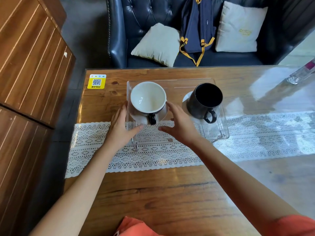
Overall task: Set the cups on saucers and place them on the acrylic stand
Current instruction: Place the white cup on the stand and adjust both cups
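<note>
A clear acrylic stand (179,82) sits on the wooden table over a white lace runner. On its left end a cup (148,97), white inside with a black handle, rests on a white saucer (162,114). On the right end a black cup (204,101) stands on another white saucer (185,101). My left hand (121,126) is just left of the white cup's saucer and my right hand (179,126) is just right of it. Both hands have spread fingers and hold nothing; whether the fingertips touch the saucer is unclear.
A yellow QR sticker (96,81) is stuck at the table's far left corner. A clear bottle (301,74) lies at the far right. Behind the table is a dark leather sofa with two cushions (157,44) and a blue backpack (197,26). Wooden panels stand at left.
</note>
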### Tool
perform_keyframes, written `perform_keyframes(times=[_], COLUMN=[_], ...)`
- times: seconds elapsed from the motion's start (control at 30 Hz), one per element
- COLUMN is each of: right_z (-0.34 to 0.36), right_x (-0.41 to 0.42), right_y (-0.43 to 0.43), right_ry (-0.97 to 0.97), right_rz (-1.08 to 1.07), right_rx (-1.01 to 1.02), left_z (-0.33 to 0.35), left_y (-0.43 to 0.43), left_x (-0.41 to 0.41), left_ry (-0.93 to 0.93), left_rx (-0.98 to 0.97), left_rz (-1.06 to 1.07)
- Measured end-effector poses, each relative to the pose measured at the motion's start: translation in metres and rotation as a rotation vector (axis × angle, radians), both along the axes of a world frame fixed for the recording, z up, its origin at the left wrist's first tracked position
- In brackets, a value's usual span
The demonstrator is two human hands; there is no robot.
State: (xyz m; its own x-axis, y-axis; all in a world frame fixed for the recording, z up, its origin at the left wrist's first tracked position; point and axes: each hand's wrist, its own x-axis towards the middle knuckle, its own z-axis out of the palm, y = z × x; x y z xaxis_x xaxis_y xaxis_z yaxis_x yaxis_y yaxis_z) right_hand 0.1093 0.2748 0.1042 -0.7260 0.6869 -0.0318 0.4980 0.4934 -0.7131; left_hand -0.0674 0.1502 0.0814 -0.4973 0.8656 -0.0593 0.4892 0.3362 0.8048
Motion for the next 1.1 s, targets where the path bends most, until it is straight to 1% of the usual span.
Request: perform_keyframes(times=[0.1, 0.27, 0.5, 0.67, 0.9, 0.97, 1.03, 1.1], right_z=[-0.001, -0.005, -0.010, -0.010, -0.007, -0.005, -0.003, 0.001], right_x=[-0.005, -0.011, -0.019, -0.030, -0.038, -0.037, -0.036, -0.035], right_y=[0.000, 0.000, 0.004, 0.012, 0.022, 0.022, 0.024, 0.028], right_ry=[-0.009, 0.000, -0.006, -0.037, -0.058, -0.062, -0.063, -0.014], right_rz=[-0.016, -0.057, -0.090, -0.101, -0.107, -0.092, -0.072, -0.095], right_rx=[0.057, 0.103, 0.078, 0.069, 0.056, 0.043, 0.019, -0.015], left_z=[0.002, 0.005, 0.003, 0.003, 0.001, 0.001, 0.001, 0.003], left_y=[0.003, 0.009, 0.013, 0.025, 0.031, 0.031, 0.030, 0.029], left_x=[0.003, 0.005, 0.002, 0.000, 0.000, 0.000, 0.002, 0.002], left_ry=[0.028, 0.057, 0.018, 0.050, 0.090, 0.081, 0.033, -0.028], left_rx=[0.049, 0.065, 0.035, 0.026, 0.055, 0.051, 0.052, 0.051], left_rz=[-0.002, 0.055, 0.117, 0.173, 0.191, 0.198, 0.181, 0.159])
